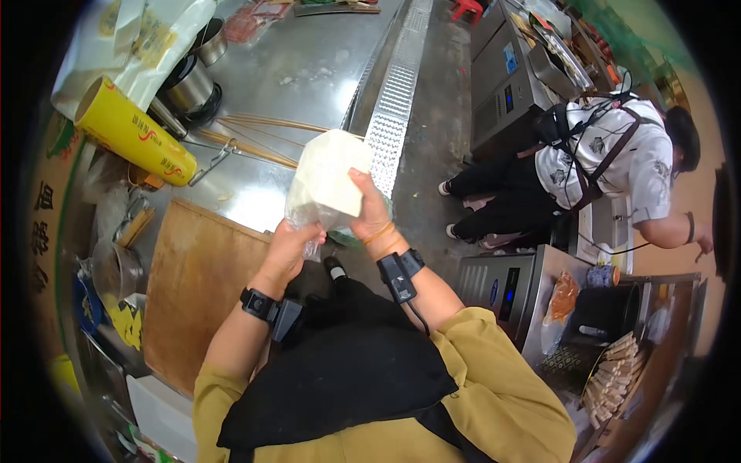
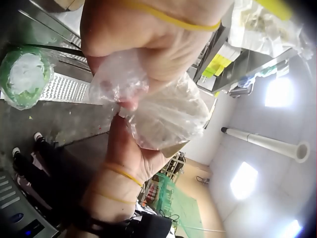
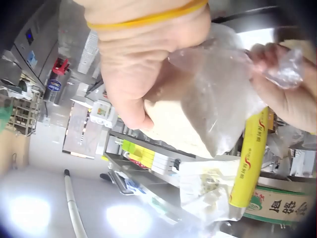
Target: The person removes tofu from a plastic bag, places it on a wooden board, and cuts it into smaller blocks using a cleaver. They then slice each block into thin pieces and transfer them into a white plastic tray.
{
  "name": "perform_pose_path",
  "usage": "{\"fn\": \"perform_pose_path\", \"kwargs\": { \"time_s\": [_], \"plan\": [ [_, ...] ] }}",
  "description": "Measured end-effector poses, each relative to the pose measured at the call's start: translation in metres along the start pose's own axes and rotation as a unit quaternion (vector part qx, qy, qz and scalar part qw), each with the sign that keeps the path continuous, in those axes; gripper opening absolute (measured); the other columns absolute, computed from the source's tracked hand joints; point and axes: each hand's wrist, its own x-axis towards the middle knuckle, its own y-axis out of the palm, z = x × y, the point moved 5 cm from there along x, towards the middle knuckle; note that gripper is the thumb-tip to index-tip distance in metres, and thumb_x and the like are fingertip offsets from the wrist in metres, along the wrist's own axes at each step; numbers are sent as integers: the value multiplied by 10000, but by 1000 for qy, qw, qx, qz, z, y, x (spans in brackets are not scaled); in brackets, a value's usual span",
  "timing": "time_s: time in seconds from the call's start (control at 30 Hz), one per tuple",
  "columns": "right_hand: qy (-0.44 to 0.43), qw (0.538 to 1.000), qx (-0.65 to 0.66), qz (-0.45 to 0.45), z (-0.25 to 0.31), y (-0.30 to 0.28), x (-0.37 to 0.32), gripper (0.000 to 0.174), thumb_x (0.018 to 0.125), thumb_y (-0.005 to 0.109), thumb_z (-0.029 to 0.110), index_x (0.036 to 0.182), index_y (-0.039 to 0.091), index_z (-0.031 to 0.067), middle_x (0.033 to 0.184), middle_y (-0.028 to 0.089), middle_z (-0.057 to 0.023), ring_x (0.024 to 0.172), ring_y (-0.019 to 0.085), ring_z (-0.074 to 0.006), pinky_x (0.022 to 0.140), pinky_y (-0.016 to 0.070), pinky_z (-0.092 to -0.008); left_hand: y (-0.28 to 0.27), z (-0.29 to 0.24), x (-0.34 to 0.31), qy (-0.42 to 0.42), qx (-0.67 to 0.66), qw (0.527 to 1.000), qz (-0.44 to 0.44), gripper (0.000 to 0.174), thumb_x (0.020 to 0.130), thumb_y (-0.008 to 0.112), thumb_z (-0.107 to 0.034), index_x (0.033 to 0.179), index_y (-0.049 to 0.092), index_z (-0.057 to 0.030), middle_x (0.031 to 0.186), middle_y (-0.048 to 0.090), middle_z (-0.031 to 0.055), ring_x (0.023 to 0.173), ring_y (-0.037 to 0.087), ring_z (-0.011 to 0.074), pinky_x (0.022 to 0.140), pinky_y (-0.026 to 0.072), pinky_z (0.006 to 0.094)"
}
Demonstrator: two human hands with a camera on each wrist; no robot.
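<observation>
Pale block [image 1: 328, 166], partly bagged
Right hand [image 1: 370, 208] clamps the block; left hand [image 1: 291, 251] apparently pinches the clear bag [image 3: 218, 94] beside it.

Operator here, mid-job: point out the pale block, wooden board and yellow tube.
Pale block [image 1: 330, 166]: head view, upper face.
Wooden board [image 1: 193, 285]: head view, bare middle.
Yellow tube [image 3: 251, 158]: right wrist view, side.

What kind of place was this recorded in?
Probably a commercial kitchen: a steel worktop with a large wooden board, steel cabinets with blue-lit panels, and a perforated metal strip along the floor, perhaps a drain cover.
</observation>
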Motion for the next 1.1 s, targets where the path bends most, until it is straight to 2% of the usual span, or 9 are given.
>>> {"fn": "perform_pose_path", "kwargs": {
  "time_s": [0.17, 0.37, 0.53, 0.6, 0.73, 0.8, 0.93, 1.0, 1.1],
  "plan": [
    [-6, 996, 38, -80, 50, -56, 4, 467, 870, 597, 350, 1229, 568, 54, 1146, 648, -92, 1055, 610, -250, 952, 461, -397, 2, 25, 18, -39, -5, 998, -40, 277, 815, 603, -25, 1088, 582, 11, 924, 638, 78, 781, 604, 147, 646, 516, 271],
    [10, 989, 136, -52, 108, -124, 33, 550, 876, 535, 385, 1324, 505, 69, 1267, 587, -107, 1152, 555, -283, 1017, 410, -414, 10, 55, 60, -52, -113, 979, -164, 346, 845, 532, -37, 1181, 541, 47, 1084, 632, 150, 941, 647, 271, 780, 570, 368],
    [36, 991, 102, -84, 157, -193, 50, 571, 888, 523, 379, 1346, 478, 41, 1295, 573, -113, 1185, 539, -284, 1043, 390, -439, -13, 146, 141, -102, -149, 970, -161, 414, 842, 559, -41, 1250, 506, 9, 1171, 597, 160, 1056, 617, 300, 802, 572, 428],
    [61, 990, 92, -90, 165, -201, 50, 571, 890, 519, 380, 1347, 479, 40, 1298, 573, -115, 1189, 538, -287, 1049, 386, -440, -13, 167, 173, -162, -42, 978, -124, 617, 849, 635, -149, 1409, 384, -86, 1362, 477, 184, 1267, 464, 358, 950, 470, 554],
    [116, 987, 45, -100, 169, -223, 50, 579, 895, 503, 382, 1360, 469, 40, 1307, 569, -117, 1197, 537, -292, 1047, 394, -448, -14, 191, 185, -223, -33, 950, -217, 1006, 803, 741, -334, 1534, 68, -174, 1540, 217, 174, 1395, 182, 476, 1082, 242, 606],
    [139, 987, 23, -77, 167, -225, 51, 578, 896, 497, 382, 1361, 468, 41, 1309, 568, -115, 1202, 536, -291, 1041, 405, -449, -26, 208, 184, -192, -79, 947, -246, 916, 822, 729, -349, 1519, 165, -164, 1505, 311, 131, 1376, 269, 419, 1070, 295, 565],
    [182, 983, -18, -12, 161, -176, 53, 624, 884, 498, 408, 1389, 436, 46, 1344, 538, -115, 1218, 523, -301, 1037, 414, -450, -10, 184, 123, -178, -128, 967, -129, 507, 920, 628, -329, 1361, 486, -124, 1347, 523, 40, 1240, 485, 228, 1016, 422, 401],
    [201, 979, -29, 30, 154, -142, 53, 646, 882, 497, 417, 1409, 413, 53, 1369, 516, -120, 1230, 513, -310, 1044, 408, -459, 7, 145, 70, -150, -107, 980, -69, 463, 957, 583, -311, 1355, 492, -94, 1365, 517, 53, 1252, 483, 211, 1023, 422, 383],
    [251, 963, -18, 100, 119, -88, 51, 661, 890, 476, 430, 1435, 384, 69, 1392, 495, -127, 1250, 498, -322, 1056, 395, -478, 10, 97, -24, -68, -109, 987, -98, 444, 981, 548, -280, 1366, 476, -71, 1386, 502, 73, 1253, 489, 201, 1034, 423, 373]
  ]
}}
